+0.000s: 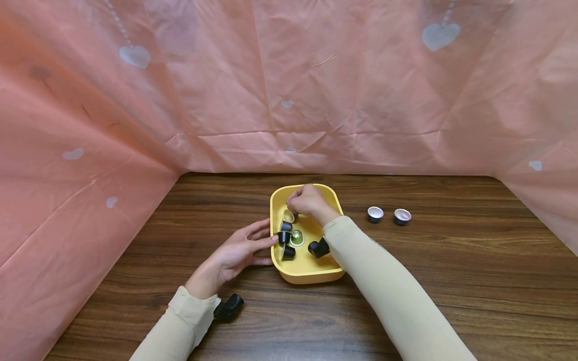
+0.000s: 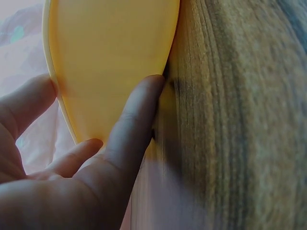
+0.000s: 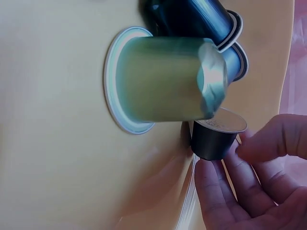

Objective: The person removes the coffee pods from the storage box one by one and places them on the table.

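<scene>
Tray [image 1: 311, 275], yellow and round-cornered, on a wood-grained table [image 1: 253, 336], as seen in the head view. The left hand [image 1: 234, 253] lies along its left side with fingers spread, presumably to steady it while the other arm works inside. The right hand [image 1: 311, 201] bends over the far part, fingers curled at a dark capsule [image 1: 289, 216] with a pale lid. Nearer, three black capsules [image 1: 288, 251] crowd the left wall beside a green capsule [image 1: 296, 236]; this close packing probably leaves little finger room on that side. A black cluster [image 1: 319, 248] lies to the right, partly covered by the right sleeve [image 1: 384, 273], which also hides some of the right rim. Beyond the tray's right side, two upright capsules [image 1: 375, 214] stand lid up, slightly apart. A black object [image 1: 229, 307] shows at the left cuff; a pink curtain [image 1: 316, 110] encloses the table.

Left wrist view: the fingers are nearly straight, one tip at the rim and another low on the outer wall, a spacing that likely resists sliding and tipping. They are not wrapped round the tray, whose contents are out of sight.

Right wrist view: thumb and fingers are drawn in round the dark capsule, one fingertip touching its base; how firmly they pinch cannot be told. The green capsule, rim down, stands in front and covers part of it.
</scene>
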Demonstrator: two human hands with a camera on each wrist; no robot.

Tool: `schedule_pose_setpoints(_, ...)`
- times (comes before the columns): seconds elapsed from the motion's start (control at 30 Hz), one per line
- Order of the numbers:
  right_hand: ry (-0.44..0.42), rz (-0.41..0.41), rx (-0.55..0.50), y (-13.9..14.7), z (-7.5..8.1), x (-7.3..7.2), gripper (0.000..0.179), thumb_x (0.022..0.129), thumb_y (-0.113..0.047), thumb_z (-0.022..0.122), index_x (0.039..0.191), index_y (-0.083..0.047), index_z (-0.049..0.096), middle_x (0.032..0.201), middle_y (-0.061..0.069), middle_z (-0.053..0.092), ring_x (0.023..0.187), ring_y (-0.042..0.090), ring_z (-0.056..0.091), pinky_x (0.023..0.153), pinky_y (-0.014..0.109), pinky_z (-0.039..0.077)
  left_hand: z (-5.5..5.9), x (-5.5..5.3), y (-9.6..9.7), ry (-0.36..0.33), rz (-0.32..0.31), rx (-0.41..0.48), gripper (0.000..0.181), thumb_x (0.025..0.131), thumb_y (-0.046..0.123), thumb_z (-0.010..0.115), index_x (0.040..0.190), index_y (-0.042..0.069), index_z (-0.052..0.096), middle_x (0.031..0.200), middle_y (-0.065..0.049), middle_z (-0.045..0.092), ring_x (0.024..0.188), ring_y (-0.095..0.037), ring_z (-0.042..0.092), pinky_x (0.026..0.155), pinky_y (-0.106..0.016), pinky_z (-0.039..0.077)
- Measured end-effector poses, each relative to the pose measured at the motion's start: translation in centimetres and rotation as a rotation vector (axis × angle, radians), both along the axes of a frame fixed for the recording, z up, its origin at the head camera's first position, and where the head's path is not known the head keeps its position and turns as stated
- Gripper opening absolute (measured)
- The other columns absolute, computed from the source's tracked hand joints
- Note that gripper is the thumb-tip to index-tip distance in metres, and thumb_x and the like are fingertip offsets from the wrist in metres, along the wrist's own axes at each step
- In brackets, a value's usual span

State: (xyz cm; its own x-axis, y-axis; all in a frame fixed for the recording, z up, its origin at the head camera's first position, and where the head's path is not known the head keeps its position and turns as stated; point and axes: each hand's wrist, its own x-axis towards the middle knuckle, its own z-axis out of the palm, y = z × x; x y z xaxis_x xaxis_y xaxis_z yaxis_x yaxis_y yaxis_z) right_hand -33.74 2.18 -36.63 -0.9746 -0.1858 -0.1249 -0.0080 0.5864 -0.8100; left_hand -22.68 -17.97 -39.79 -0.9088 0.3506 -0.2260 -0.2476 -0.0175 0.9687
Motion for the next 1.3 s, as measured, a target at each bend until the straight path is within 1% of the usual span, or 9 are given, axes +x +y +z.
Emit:
schedule_pose_setpoints(0.1,-0.012,0.021,0.011,-0.13,-0.13,-0.12,0.034,0.077,0.000,0.064,0.105,-0.006,0.082,0.112,0.008,0.077,0.087,0.018,0.060,0.062,0.021,0.045,-0.02,-0.02,0.02,0.000,-0.002,0.000,0.070,0.108,0.010,0.062,0.170,0.008,0.029,0.170,-0.024,0.039,0.134,-0.028,0.062,0.102,-0.049,0.063)
schedule_pose_setpoints(0.23,-0.019,0.047,0.051,-0.23,-0.23,-0.17,0.041,0.071,0.004,0.065,0.105,-0.008,0.083,0.113,0.008,0.079,0.086,0.019,0.059,0.063,0.022,0.046,0.00,-0.03,0.04,0.005,-0.007,-0.003,0.071,0.108,0.011,0.062,0.170,0.007,0.029,0.171,-0.024,0.038,0.135,-0.029,0.061,0.102,-0.048,0.063)
schedule_pose_setpoints(0.43,0.032,0.104,0.139,-0.10,-0.15,-0.15,0.042,0.067,0.006,0.072,0.104,-0.010,0.084,0.113,0.007,0.080,0.091,0.019,0.060,0.067,0.022,0.047,0.06,-0.05,0.05,0.001,-0.003,-0.007,0.071,0.108,0.011,0.063,0.170,0.008,0.029,0.171,-0.024,0.038,0.138,-0.029,0.059,0.103,-0.049,0.062)
schedule_pose_setpoints(0.57,0.076,0.134,0.171,-0.05,-0.30,-0.23,0.042,0.065,0.005,0.075,0.103,-0.009,0.084,0.110,0.007,0.082,0.094,0.020,0.062,0.070,0.021,0.047,0.11,-0.08,0.07,0.000,-0.005,-0.005,0.070,0.108,0.011,0.062,0.170,0.008,0.029,0.171,-0.024,0.038,0.139,-0.030,0.059,0.103,-0.049,0.062)
schedule_pose_setpoints(0.77,0.120,0.176,0.199,-0.07,-0.44,-0.24,0.039,0.069,0.003,0.076,0.105,-0.009,0.085,0.108,0.005,0.083,0.100,0.021,0.065,0.081,0.023,0.049,0.25,-0.06,0.05,0.001,-0.012,0.000,0.071,0.108,0.011,0.062,0.170,0.007,0.028,0.171,-0.024,0.038,0.140,-0.030,0.058,0.103,-0.049,0.062)
schedule_pose_setpoints(0.87,0.137,0.189,0.211,-0.09,-0.52,-0.23,0.036,0.071,0.001,0.077,0.105,-0.009,0.085,0.108,0.004,0.084,0.100,0.021,0.066,0.082,0.024,0.050,0.32,-0.04,0.07,-0.001,-0.010,0.000,0.071,0.108,0.011,0.062,0.170,0.008,0.028,0.171,-0.024,0.037,0.140,-0.030,0.058,0.103,-0.049,0.062)
schedule_pose_setpoints(1.03,0.144,0.188,0.208,-0.13,-0.61,-0.22,0.034,0.072,0.000,0.079,0.105,-0.009,0.085,0.106,0.005,0.084,0.100,0.021,0.067,0.084,0.026,0.053,0.28,-0.02,0.08,0.000,-0.013,0.002,0.071,0.108,0.011,0.062,0.170,0.008,0.027,0.171,-0.024,0.037,0.138,-0.030,0.059,0.103,-0.049,0.062)
schedule_pose_setpoints(1.17,0.134,0.170,0.190,-0.21,-0.52,-0.11,0.032,0.074,-0.004,0.086,0.105,-0.008,0.083,0.107,0.005,0.083,0.103,0.022,0.068,0.089,0.029,0.055,0.11,-0.08,0.08,0.008,-0.021,0.003,0.071,0.108,0.011,0.062,0.170,0.007,0.027,0.171,-0.025,0.037,0.137,-0.029,0.060,0.103,-0.049,0.062)
schedule_pose_setpoints(1.3,0.133,0.154,0.097,-0.32,-0.18,-0.01,0.032,0.074,-0.008,0.090,0.105,-0.007,0.082,0.105,0.006,0.082,0.100,0.020,0.067,0.086,0.028,0.055,-0.06,-0.13,0.10,0.008,-0.020,0.003,0.070,0.108,0.011,0.062,0.170,0.007,0.029,0.170,-0.025,0.038,0.134,-0.028,0.062,0.103,-0.048,0.062)
